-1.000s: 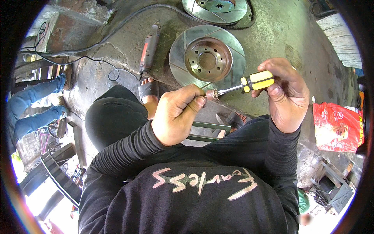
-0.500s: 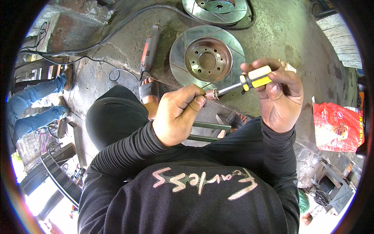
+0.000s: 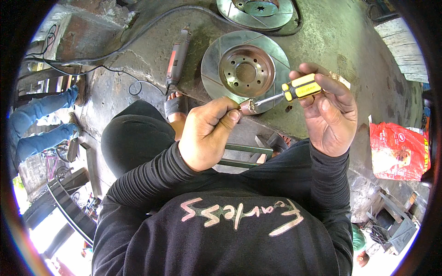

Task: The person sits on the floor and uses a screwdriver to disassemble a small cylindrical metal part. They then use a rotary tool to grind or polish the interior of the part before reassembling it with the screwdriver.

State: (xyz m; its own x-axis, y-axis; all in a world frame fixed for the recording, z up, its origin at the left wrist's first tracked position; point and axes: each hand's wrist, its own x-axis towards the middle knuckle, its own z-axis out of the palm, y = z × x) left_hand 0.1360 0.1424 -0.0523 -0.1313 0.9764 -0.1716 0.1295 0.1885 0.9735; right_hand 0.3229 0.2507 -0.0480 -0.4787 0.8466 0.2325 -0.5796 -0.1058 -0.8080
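Note:
My left hand [image 3: 207,133] pinches a small rusty cylindrical metal part [image 3: 247,107] between thumb and index finger. My right hand [image 3: 329,117] has its fingers round the yellow-and-black handle of a screwdriver [image 3: 305,86], whose shaft slants down-left so the tip meets the metal part. Just behind both hands lies a slotted brake disc [image 3: 216,60] with a rusty hub, and a small dark piece [image 3: 289,108] sits below the screwdriver.
A grey-and-red rotary power tool [image 3: 176,62] lies left of the disc, with cables and a hose trailing round. A second disc [image 3: 278,11] is behind. A red bag [image 3: 398,138] lies at right. Another person's jeans-clad legs [image 3: 43,103] are at left, metal frames below.
My right hand has moved slightly up and left, turning the screwdriver handle and shifting its grip. My left hand and the metal part have risen slightly.

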